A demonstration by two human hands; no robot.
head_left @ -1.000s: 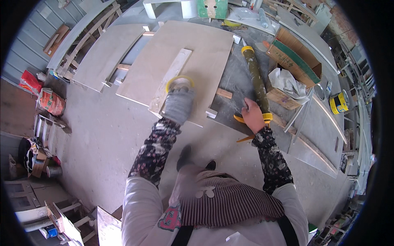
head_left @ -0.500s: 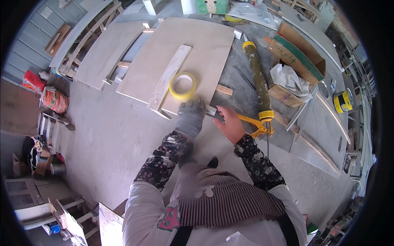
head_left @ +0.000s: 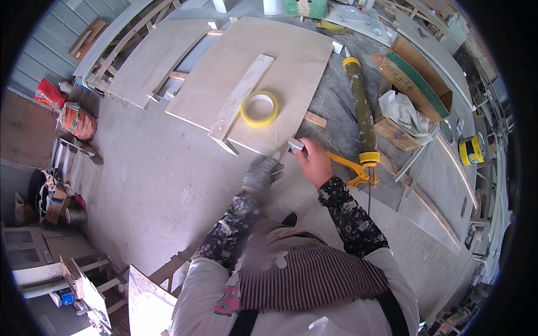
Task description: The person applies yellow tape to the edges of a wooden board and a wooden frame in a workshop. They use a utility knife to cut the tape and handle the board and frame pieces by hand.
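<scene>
Workshop table (head_left: 332,101): tape roll (head_left: 254,120) lay released on panel (head_left: 291,61).
Right hand (head_left: 315,162): had left caulking gun (head_left: 361,106), pinched small block (head_left: 295,144).
Left hand (head_left: 262,173): off the tape, blurred; grip unclear.

A grey worktable (head_left: 329,96) carries a large beige panel (head_left: 291,67), itself bearing a pale wooden strip (head_left: 243,95) and a yellow tape roll (head_left: 246,115). To the panel's right lie a short wood piece (head_left: 316,120), a long yellow-ended caulking gun (head_left: 363,106) and a paper-filled cardboard box (head_left: 394,134).
</scene>
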